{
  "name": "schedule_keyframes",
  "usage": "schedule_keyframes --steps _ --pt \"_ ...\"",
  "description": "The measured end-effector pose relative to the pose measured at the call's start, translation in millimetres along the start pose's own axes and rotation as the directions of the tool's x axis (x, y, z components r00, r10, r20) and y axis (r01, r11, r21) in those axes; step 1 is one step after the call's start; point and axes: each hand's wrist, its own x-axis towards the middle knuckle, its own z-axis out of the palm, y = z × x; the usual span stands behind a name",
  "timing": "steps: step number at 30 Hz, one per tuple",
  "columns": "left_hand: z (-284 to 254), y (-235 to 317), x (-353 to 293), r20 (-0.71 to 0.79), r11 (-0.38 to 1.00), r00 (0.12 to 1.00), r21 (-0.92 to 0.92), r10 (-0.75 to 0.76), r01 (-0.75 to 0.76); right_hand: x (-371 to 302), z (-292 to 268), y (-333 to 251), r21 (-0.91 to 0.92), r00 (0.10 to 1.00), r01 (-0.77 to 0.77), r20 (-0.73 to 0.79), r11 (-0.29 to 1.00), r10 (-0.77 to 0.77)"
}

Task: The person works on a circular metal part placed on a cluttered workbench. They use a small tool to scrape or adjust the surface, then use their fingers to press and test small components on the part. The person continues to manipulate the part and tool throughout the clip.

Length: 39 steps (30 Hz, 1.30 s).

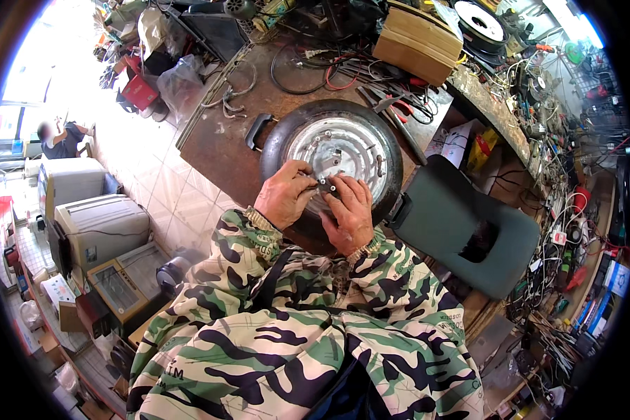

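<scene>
The pan [371, 155] is lying on the table [213, 148] in front of the person, its metal face turning upward. The left hand [285, 195] is pinching a small dark part [325, 186] at the pan's middle between thumb and fingertip. The right hand [350, 213] is bending its fingers over the part's other side; whether these are gripping or only resting, I cannot tell.

In my judgement, the step in hand is seating or freeing this part; which of the two is not showing. The next move is probably calling for fine fingertip control, one hand steadying the part while the other is turning or pressing.

The table is showing a brown, stained top. Pliers [401, 109] are lying just beyond the pan, cables [292, 77] are curling along the far side, and a carton [418, 43] is sitting at the far right. A grey panel [462, 220] is standing out to the right, near the pan's handle [400, 209].

In the room, tangled wires are crowding the right side. Pale machines [99, 227] are lining the left beside a tiled floor [162, 171], and another person [64, 140] is sitting well apart in the background.
</scene>
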Motion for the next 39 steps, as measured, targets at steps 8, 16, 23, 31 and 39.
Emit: schedule_keyframes --steps 8,16,23,31,39 --pt "2 0 -1 -0.005 1.000 1.000 0.014 0.020 -0.020 -1 2 -3 -0.002 0.998 -0.022 -0.061 1.000 0.022" --pt "3 2 -1 -0.018 1.000 1.000 0.013 0.013 -0.013 5 0 -13 -0.103 0.996 -0.079 0.028 0.992 0.082" --pt "1 -1 -1 -0.001 1.000 1.000 0.019 0.016 -0.016 11 -9 -8 -0.133 0.998 0.014 0.057 0.991 -0.007" --pt "0 1 -1 0.009 1.000 1.000 0.003 -0.001 0.001 -4 -7 10 -0.048 0.995 0.096 0.019 0.994 -0.095" --pt "-2 6 -1 -0.004 1.000 1.000 0.008 -0.021 0.021 8 -9 -13 -0.092 1.000 -0.005 0.014 0.996 0.006"
